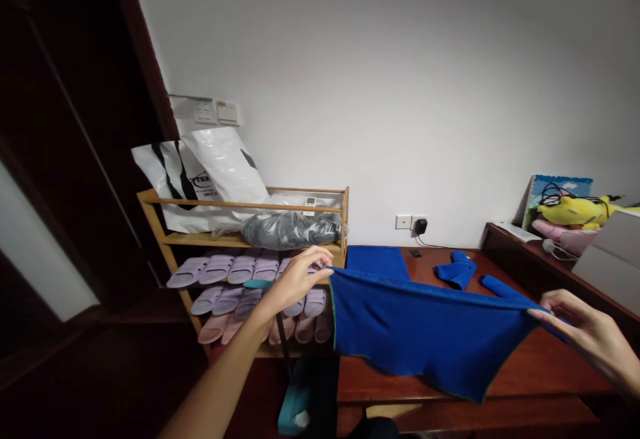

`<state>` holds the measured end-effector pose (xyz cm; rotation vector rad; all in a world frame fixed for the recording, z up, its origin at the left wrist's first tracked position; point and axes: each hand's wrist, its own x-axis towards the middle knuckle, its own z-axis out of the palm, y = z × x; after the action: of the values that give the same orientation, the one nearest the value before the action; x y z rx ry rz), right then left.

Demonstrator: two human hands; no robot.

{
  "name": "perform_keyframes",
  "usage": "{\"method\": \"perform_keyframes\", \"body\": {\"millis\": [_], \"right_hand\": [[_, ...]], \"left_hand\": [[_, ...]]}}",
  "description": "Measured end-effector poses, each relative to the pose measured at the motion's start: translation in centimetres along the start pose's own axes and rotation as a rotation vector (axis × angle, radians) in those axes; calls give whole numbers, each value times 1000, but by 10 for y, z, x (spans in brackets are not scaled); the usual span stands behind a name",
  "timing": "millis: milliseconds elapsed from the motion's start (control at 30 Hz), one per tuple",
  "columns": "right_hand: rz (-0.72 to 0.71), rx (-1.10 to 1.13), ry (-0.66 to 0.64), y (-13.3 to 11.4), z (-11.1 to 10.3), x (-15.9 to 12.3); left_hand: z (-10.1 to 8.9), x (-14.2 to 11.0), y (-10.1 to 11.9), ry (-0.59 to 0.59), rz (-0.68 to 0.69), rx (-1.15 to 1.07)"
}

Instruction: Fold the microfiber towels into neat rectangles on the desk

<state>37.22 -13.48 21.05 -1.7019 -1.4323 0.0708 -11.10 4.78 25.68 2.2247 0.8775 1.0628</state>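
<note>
A blue cloth (420, 326) with a thin green edge hangs stretched between my two hands, above the front of a reddish-brown wooden table (520, 376). My left hand (305, 272) pinches its upper left corner between thumb and fingers. The upper right corner is pinched in my right hand (575, 319). Behind the held cloth, a flat blue cloth (377, 260) lies on the table, its lower part hidden. Two more blue cloths, one crumpled or folded (456, 270) and one partly rolled (503, 288), lie farther right on the table.
Left of the table stands a wooden shoe rack (345, 216) with lilac and pink slippers (243, 269). White bags (225, 166) and a plastic-wrapped grey bundle (293, 228) fill its top. A black charger (421, 226) is plugged in at the wall. A yellow plush toy (575, 210) and white boxes (613, 259) sit right.
</note>
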Motion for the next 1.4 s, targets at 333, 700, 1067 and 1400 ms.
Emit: {"method": "perform_keyframes", "body": {"millis": [333, 700, 1067, 1400], "right_hand": [[124, 207, 90, 4, 10, -11], [168, 292, -78, 99, 128, 30], [339, 130, 65, 162, 237, 60], [387, -47, -19, 207, 291, 82]], "left_hand": [[-9, -11, 10, -102, -206, -233], [86, 0, -127, -37, -421, -329], [183, 25, -237, 106, -641, -66], [199, 43, -281, 141, -569, 162]]}}
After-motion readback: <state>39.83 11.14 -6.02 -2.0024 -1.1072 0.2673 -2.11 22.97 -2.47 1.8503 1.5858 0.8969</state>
